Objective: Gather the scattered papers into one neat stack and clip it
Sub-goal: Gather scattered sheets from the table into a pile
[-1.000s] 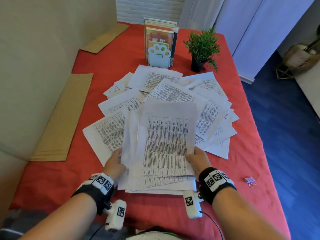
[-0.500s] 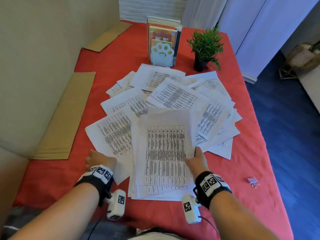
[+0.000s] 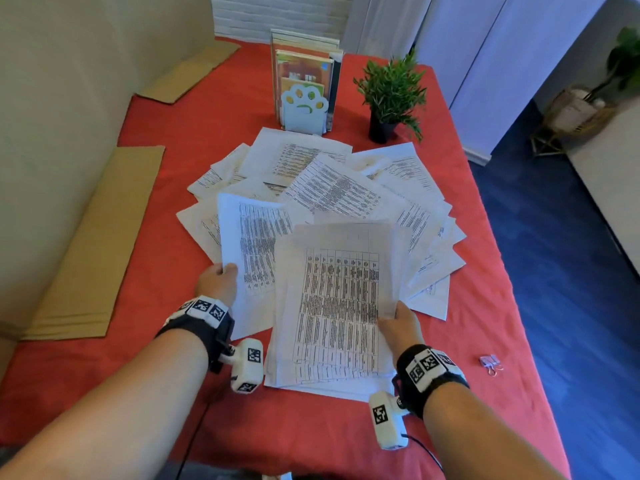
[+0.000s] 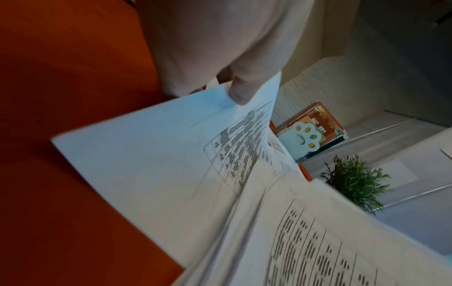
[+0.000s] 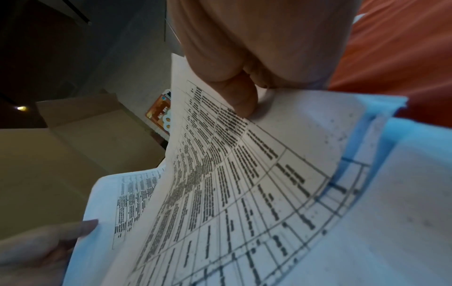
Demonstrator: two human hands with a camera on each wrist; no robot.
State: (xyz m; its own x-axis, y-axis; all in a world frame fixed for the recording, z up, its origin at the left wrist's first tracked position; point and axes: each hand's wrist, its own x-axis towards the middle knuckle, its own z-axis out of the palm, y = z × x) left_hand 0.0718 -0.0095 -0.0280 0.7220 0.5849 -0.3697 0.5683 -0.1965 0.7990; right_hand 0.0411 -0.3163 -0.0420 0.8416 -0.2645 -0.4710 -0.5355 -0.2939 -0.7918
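A loose stack of printed sheets (image 3: 337, 306) lies near the table's front edge. My right hand (image 3: 394, 322) grips its right edge, thumb on the top page (image 5: 244, 164), and holds that side raised. My left hand (image 3: 218, 282) pinches the left edge of a single printed sheet (image 3: 256, 251), lifted just left of the stack; the left wrist view shows the thumb on that sheet (image 4: 151, 154). Many more printed papers (image 3: 346, 188) lie fanned out behind. A small binder clip (image 3: 490, 363) rests on the red cloth at the right.
The table has a red cloth (image 3: 156, 209). A bookend with books (image 3: 304, 95) and a potted plant (image 3: 391, 95) stand at the far end. Flat cardboard sheets (image 3: 93, 244) lie along the left wall. The table's right edge drops to a blue floor (image 3: 554, 254).
My left hand let go of the stack's left side, reached left and picked up a single sheet, which is now lifted beside the stack. The right hand keeps its hold on the stack.
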